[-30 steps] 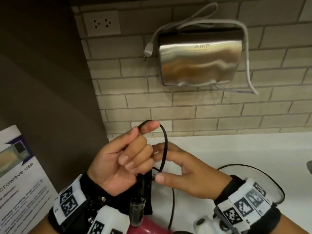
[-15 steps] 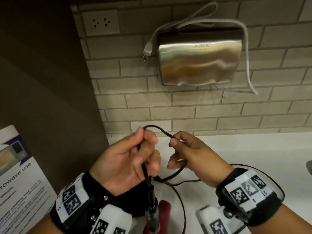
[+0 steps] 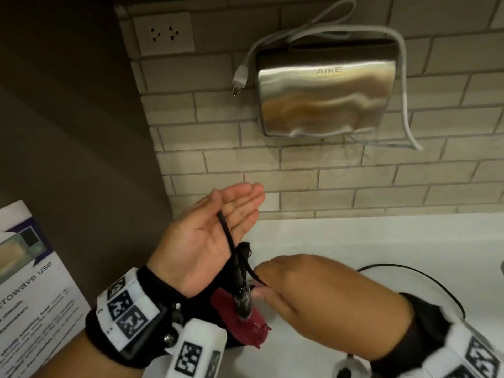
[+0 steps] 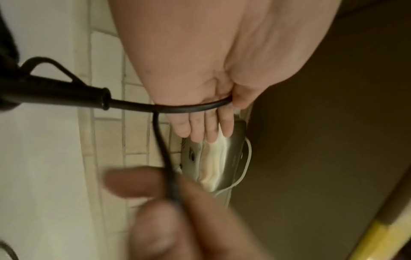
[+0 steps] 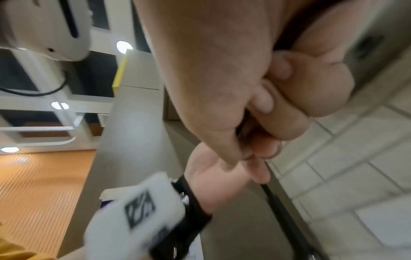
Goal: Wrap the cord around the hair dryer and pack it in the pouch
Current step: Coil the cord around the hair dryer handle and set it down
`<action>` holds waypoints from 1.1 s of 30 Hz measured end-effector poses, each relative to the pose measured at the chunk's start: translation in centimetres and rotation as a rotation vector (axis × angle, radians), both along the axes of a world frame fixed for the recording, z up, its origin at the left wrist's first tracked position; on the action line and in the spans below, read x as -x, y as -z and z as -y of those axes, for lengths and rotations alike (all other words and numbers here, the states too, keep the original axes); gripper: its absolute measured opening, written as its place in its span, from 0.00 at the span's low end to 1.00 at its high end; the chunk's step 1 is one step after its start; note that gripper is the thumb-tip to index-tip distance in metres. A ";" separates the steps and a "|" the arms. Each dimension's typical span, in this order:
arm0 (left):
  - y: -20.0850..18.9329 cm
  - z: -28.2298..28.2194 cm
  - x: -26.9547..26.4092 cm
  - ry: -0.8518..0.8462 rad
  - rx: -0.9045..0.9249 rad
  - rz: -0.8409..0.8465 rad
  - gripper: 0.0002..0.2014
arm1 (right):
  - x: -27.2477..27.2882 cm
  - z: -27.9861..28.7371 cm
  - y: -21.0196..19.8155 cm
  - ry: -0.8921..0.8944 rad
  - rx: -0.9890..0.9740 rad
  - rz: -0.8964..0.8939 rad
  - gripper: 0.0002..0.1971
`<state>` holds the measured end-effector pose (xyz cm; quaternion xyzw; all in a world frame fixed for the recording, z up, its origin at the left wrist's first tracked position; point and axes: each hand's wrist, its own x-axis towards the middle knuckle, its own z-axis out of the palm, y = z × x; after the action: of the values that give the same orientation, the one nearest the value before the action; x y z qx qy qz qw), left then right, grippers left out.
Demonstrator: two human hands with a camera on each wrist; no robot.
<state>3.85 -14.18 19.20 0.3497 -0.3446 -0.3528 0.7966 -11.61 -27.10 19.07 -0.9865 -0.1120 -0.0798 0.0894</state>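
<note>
Cord (image 3: 228, 236): it crosses your flat, straight-fingered left hand (image 3: 207, 236); your right hand (image 3: 308, 290) pinches it near the red hair dryer (image 3: 245, 323), low centre. Keep each loop taut and even. Pouch: unseen.

2 hands (image 3: 207, 241), 1 black cord (image 3: 230, 241), 1 hair dryer (image 3: 245, 320), 1 wall dryer (image 3: 327, 88), 1 outlet (image 3: 163, 34).

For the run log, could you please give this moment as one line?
left hand: open, cord across palm | right hand: pinching cord | hair dryer: unpacked
</note>
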 end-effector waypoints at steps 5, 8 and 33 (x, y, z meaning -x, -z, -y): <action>1.0 0.7 2.4 -0.192 -0.411 0.464 0.21 | -0.7 1.2 -4.5 -0.086 0.113 0.188 0.09; 0.5 0.6 2.8 -0.141 -0.540 0.598 0.27 | -1.5 3.0 -5.2 -0.094 0.123 0.296 0.05; 1.2 0.1 -0.6 0.475 0.199 -0.286 0.23 | -3.3 3.6 4.3 0.217 -0.385 0.105 0.19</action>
<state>4.49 -14.30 18.00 0.1262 -0.3340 -0.5397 0.7624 -8.26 -30.74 14.80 -0.9519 0.0075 -0.1602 0.2611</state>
